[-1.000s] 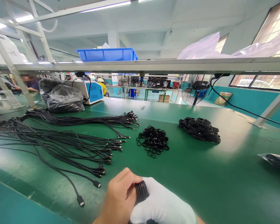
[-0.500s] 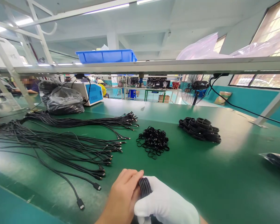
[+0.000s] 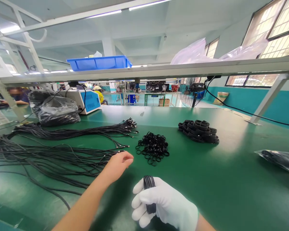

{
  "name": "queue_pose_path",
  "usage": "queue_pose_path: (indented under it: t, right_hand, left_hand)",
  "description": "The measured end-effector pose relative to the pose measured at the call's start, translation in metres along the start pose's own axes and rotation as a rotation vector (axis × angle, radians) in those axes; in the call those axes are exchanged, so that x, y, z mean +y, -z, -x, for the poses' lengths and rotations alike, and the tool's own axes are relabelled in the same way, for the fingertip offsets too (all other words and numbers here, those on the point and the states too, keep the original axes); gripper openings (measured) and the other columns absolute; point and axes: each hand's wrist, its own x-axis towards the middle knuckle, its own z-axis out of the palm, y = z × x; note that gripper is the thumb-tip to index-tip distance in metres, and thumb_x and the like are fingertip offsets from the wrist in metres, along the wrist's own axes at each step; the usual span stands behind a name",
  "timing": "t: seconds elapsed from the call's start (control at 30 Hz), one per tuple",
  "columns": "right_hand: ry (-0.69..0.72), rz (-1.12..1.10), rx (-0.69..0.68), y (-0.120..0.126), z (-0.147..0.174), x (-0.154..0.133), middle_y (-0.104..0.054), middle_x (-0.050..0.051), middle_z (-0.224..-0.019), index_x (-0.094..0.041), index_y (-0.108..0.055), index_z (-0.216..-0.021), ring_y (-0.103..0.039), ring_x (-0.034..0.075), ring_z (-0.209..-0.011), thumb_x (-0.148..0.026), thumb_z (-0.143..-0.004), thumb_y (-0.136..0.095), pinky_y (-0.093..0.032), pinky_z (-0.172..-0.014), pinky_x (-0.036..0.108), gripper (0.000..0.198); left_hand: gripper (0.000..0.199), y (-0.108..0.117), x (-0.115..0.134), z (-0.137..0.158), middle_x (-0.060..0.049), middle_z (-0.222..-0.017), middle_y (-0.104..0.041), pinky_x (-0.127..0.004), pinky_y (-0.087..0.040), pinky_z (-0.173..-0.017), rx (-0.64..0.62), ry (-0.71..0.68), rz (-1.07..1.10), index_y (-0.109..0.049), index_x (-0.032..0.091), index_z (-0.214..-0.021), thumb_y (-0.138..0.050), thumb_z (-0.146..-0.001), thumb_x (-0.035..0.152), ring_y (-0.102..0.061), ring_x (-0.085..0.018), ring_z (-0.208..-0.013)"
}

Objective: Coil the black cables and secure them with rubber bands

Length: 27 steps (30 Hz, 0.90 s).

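Note:
A coiled black cable [image 3: 149, 192] stands upright in my right hand [image 3: 165, 200], which wears a white glove and is closed around it. My bare left hand [image 3: 118, 165] is over the table between the loose cables and the black rings. Its fingers are loosely bent, with nothing visible in them; the fingertips are partly hidden. Just beyond it lies a heap of small black rings [image 3: 154, 144], apart from the hand. Below and left of that hand spread loose black cables [image 3: 62, 157] with metal plugs, some covered by the forearm.
Another cable bundle [image 3: 74, 130] lies farther back. At right are stacked coiled cables [image 3: 198, 131] and a plastic bag [image 3: 279, 160]. Black-filled bags [image 3: 59, 109] and a blue-white machine [image 3: 86, 101] stand back left. A shelf [image 3: 146, 71] bearing a blue bin [image 3: 98, 63] spans the green table [image 3: 207, 183].
My left hand has left the coiled cable and moved up and left, toward the ring heap. The coil stays in my right hand. The view has shifted slightly right.

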Motion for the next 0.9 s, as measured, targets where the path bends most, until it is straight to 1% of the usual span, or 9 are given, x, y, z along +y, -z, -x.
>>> queue_pose_path:
  t: [0.07,0.2,0.37,0.43,0.5,0.6,0.73,0.83,0.9]
  right_hand:
    - [-0.007,0.002,-0.026,0.0,0.0,-0.001,-0.063,0.005,-0.076,-0.013,-0.053,-0.088,-0.065,0.02,-0.067,-0.026,-0.057,-0.068,-0.048,-0.055,0.029,0.037]
    - [0.0,-0.011,-0.041,0.002,0.0,0.001,-0.062,0.005,-0.081,-0.013,-0.051,-0.093,-0.065,0.018,-0.069,-0.025,-0.059,-0.068,-0.048,-0.057,0.027,0.039]
    - [0.056,0.007,0.032,0.004,-0.003,0.006,-0.062,0.005,-0.082,-0.014,-0.048,-0.095,-0.064,0.017,-0.065,-0.025,-0.06,-0.065,-0.047,-0.051,0.025,0.041]
    - [0.092,0.059,0.119,0.003,-0.005,0.004,-0.061,0.003,-0.078,-0.014,-0.048,-0.094,-0.061,0.014,-0.057,-0.023,-0.059,-0.063,-0.042,-0.044,0.022,0.039]
    - [0.132,0.149,0.238,0.0,-0.007,-0.001,-0.059,-0.001,-0.065,-0.014,-0.048,-0.094,-0.052,0.009,-0.045,-0.021,-0.061,-0.06,-0.035,-0.04,0.02,0.035]
    - [0.225,0.269,0.453,-0.004,-0.009,-0.007,-0.055,-0.002,-0.061,-0.015,-0.048,-0.094,-0.045,0.007,-0.042,-0.02,-0.063,-0.056,-0.032,-0.04,0.02,0.032]
    - [0.316,0.366,0.575,-0.003,-0.017,-0.002,-0.055,0.001,-0.08,-0.018,-0.048,-0.092,-0.049,0.009,-0.052,-0.021,-0.061,-0.056,-0.035,-0.042,0.022,0.032]
    - [0.347,0.519,0.591,0.0,-0.022,0.009,-0.048,-0.004,-0.066,-0.02,-0.047,-0.084,-0.042,0.009,-0.051,-0.02,-0.063,-0.052,-0.034,-0.046,0.023,0.022]
    - [0.367,0.625,0.632,0.0,-0.022,0.013,-0.043,-0.005,-0.061,-0.021,-0.045,-0.077,-0.039,0.009,-0.054,-0.017,-0.063,-0.049,-0.034,-0.05,0.024,0.015]
  left_hand:
    - [0.018,-0.012,-0.003,-0.021,-0.003,-0.085,-0.066,-0.034,-0.049,-0.075,0.007,0.018,-0.062,-0.063,0.016,-0.091,-0.052,-0.086,0.029,-0.062,-0.017,-0.076]
    - [0.026,-0.038,-0.004,-0.051,-0.007,-0.11,-0.06,-0.041,-0.05,-0.081,0.059,0.077,-0.15,-0.056,0.015,-0.11,-0.054,-0.089,0.031,-0.06,-0.019,-0.094]
    - [0.03,-0.049,-0.001,-0.061,-0.008,-0.117,-0.056,-0.042,-0.05,-0.082,0.066,0.129,-0.095,-0.054,0.017,-0.115,-0.055,-0.088,0.03,-0.058,-0.021,-0.099]
    - [0.026,-0.044,0.002,-0.052,-0.007,-0.112,-0.058,-0.039,-0.051,-0.079,0.046,0.142,-0.005,-0.056,0.016,-0.11,-0.055,-0.088,0.03,-0.059,-0.02,-0.094]
    - [0.02,-0.036,0.007,-0.034,-0.004,-0.093,-0.061,-0.033,-0.05,-0.072,0.015,0.143,0.131,-0.058,0.014,-0.096,-0.052,-0.089,0.031,-0.06,-0.016,-0.081]
    - [0.022,-0.03,0.015,0.007,0.003,-0.066,-0.051,-0.024,-0.042,-0.057,-0.068,0.129,0.392,-0.048,0.017,-0.075,-0.044,-0.087,0.036,-0.051,-0.01,-0.059]
    - [0.025,-0.04,0.021,0.052,0.004,-0.063,-0.044,-0.021,-0.034,-0.051,-0.166,0.146,0.746,-0.039,0.019,-0.069,-0.048,-0.079,0.04,-0.041,-0.008,-0.053]
    - [0.025,-0.051,0.021,0.066,0.004,-0.063,-0.045,-0.02,-0.031,-0.051,-0.17,0.178,1.041,-0.042,0.018,-0.068,-0.057,-0.076,0.036,-0.039,-0.007,-0.054]
    - [0.024,-0.054,0.019,0.072,0.003,-0.064,-0.047,-0.02,-0.03,-0.052,-0.158,0.189,1.119,-0.045,0.017,-0.069,-0.059,-0.076,0.034,-0.04,-0.008,-0.056]
